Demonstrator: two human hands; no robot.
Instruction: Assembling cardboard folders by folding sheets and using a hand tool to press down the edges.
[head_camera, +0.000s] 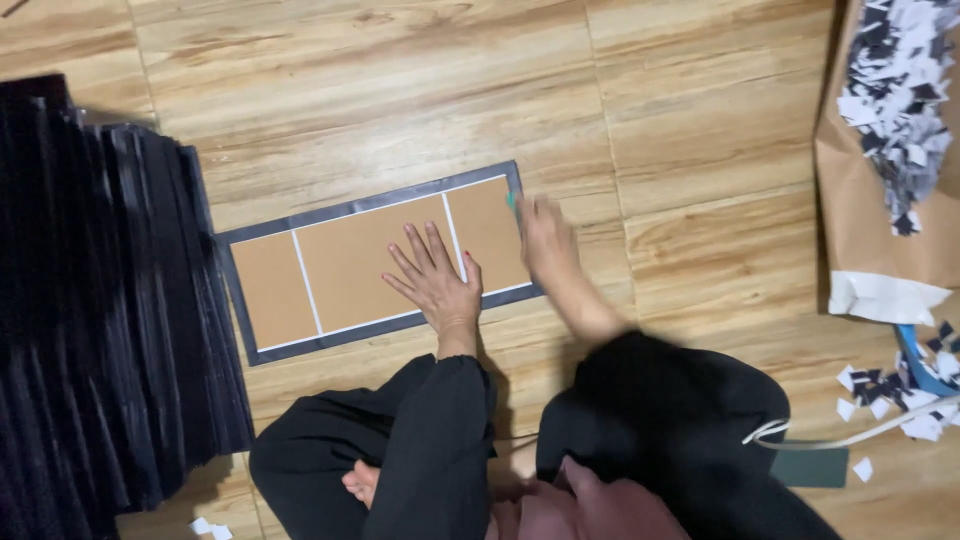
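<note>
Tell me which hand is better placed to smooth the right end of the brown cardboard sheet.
Probably the right hand: it already sits at the brown cardboard sheet's right edge, while the left hand lies flat mid-sheet.

left hand (436, 285) lies flat on brown panel (350, 262) mid-frame; blurred right hand (545, 240) at its right edge, perhaps pressing a green tool (512, 201).

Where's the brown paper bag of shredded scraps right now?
In the head view, the brown paper bag of black-and-white paper scraps lies at the far right edge on the wooden floor, beyond the right hand and the grey-bordered brown cardboard panel.
</note>
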